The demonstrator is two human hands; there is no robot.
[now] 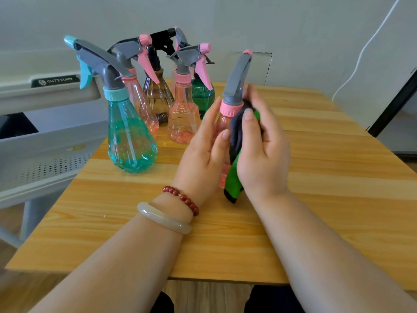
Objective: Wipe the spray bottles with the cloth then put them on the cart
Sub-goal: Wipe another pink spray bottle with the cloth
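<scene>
**One bottle at a time: turn it under the cloth**

Nearest me, my left grip pinches the pink bottle between thumb and fingers, holding it upright over the desk. I cannot tell whether its base is touching the wood. My right grip is closed on the folded green-and-grey cloth and presses it to the bottle's side just below the pink collar.

I judge the best way is to hold the cloth firm and roll the bottle with my left thumb, so every face passes under it. The grey trigger head would come last.

Further off, the teal bottle and the other bottles stand close together, so I should keep my elbows clear of them. The cart waits at the desk's left edge.
</scene>
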